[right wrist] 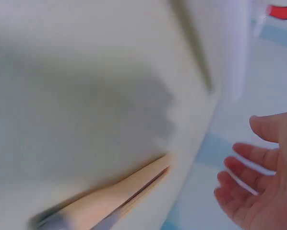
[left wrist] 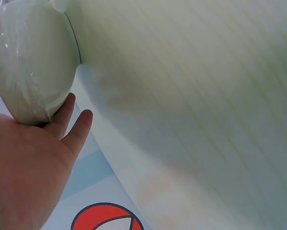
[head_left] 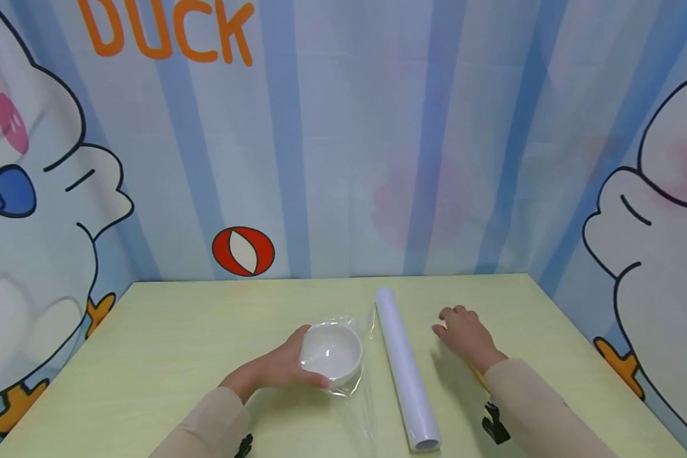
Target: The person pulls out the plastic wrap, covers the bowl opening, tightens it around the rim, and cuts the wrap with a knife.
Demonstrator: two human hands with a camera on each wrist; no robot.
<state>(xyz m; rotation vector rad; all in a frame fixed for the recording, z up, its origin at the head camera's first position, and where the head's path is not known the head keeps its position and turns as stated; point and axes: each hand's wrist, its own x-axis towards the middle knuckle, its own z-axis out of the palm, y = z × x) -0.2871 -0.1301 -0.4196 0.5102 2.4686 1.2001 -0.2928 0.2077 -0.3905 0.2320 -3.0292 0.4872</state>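
Observation:
A white bowl (head_left: 331, 351) with clear plastic film around it is gripped at its left side by my left hand (head_left: 280, 366). The thumb lies at the near rim and the other fingers go round the far side. In the left wrist view, the wrinkled film covers the outside of the bowl (left wrist: 35, 62). To its right lies a long white roll (head_left: 403, 369) with a hollow near end. My right hand (head_left: 466, 337) is beyond the roll, over the table, fingers loosely bent and holding nothing. Below it in the right wrist view lies a blurred long tan object (right wrist: 110, 199) with grey parts.
A strip of clear film (head_left: 366, 407) runs along the left side of the roll. The pale yellow table (head_left: 206, 331) ends at a striped blue curtain (head_left: 349, 159) with duck pictures on both sides. A black piece (head_left: 495, 425) hangs by the right sleeve.

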